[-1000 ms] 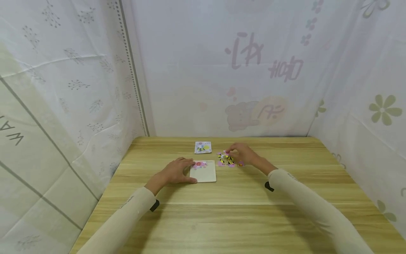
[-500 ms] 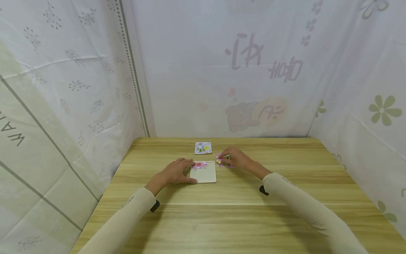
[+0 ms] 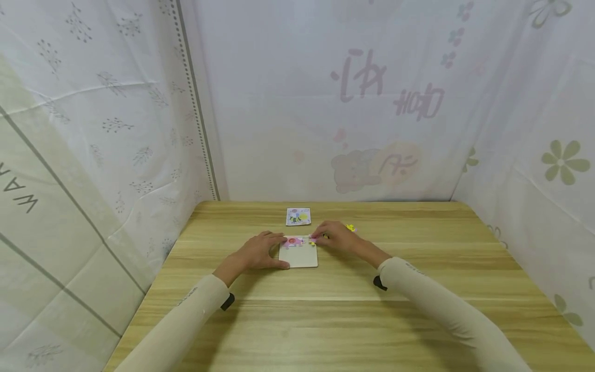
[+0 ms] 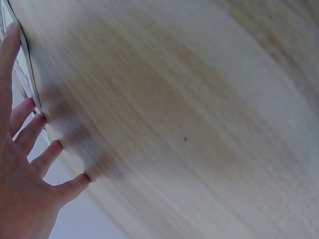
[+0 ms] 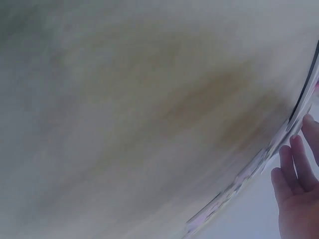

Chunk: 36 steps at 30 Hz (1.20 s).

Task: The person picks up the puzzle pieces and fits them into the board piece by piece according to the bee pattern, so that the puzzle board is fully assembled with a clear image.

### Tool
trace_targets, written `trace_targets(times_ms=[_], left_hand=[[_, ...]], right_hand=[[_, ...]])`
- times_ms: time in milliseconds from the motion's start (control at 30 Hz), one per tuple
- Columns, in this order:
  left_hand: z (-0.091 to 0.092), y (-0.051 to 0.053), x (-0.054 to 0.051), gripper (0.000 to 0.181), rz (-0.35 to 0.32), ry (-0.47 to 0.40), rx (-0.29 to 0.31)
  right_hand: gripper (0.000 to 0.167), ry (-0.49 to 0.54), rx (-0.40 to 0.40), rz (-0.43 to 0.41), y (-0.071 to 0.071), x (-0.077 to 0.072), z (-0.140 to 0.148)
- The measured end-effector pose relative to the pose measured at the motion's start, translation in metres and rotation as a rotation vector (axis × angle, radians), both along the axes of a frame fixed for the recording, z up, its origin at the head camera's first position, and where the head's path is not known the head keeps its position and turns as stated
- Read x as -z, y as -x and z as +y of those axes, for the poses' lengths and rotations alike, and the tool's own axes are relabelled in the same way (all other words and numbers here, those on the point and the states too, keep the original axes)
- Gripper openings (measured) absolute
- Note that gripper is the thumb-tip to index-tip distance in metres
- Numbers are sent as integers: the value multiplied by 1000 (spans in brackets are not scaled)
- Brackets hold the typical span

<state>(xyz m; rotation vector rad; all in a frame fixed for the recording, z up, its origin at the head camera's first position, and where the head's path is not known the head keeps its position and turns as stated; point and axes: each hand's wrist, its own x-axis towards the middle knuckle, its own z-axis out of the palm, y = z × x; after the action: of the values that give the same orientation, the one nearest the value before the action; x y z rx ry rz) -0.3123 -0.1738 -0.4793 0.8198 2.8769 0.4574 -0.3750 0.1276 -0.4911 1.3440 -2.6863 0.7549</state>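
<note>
A square cream puzzle board (image 3: 299,258) lies on the table, with joined pink puzzle pieces (image 3: 293,241) along its upper left. My left hand (image 3: 257,251) rests at the board's left side, its thumb by the near corner and its fingers by the far one. In the left wrist view, the fingers of that hand (image 4: 30,169) are spread and fairly straight. At the board's upper right corner, my right hand (image 3: 338,236) pinches a pink and yellow puzzle piece (image 3: 312,243). Other loose puzzle pieces (image 3: 350,227) are partly hidden behind that hand.
A small square picture card (image 3: 298,217) with a bee lies beyond the board. The wooden table (image 3: 297,320) ends at a pale printed curtain (image 3: 279,129) behind, with more curtain on both sides.
My right hand has moved left from the loose pieces to the board's upper right corner, bringing a puzzle piece with it. The left hand and the board have stayed in place.
</note>
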Motion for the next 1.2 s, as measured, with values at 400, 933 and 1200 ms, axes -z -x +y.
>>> trace_targets(times_ms=[400,933,1200], left_hand=[[1,0,-1,90,-5,2,-2],[0,1,1,91,7,15,-1],[0,1,0,92,-7,24,-3]], right_hand=[[18,-25,-34,-1,-4,4,-14],[18,-108,-3,10,-7,2,-22],[22,-59,-15,4,-7,-1,-16]])
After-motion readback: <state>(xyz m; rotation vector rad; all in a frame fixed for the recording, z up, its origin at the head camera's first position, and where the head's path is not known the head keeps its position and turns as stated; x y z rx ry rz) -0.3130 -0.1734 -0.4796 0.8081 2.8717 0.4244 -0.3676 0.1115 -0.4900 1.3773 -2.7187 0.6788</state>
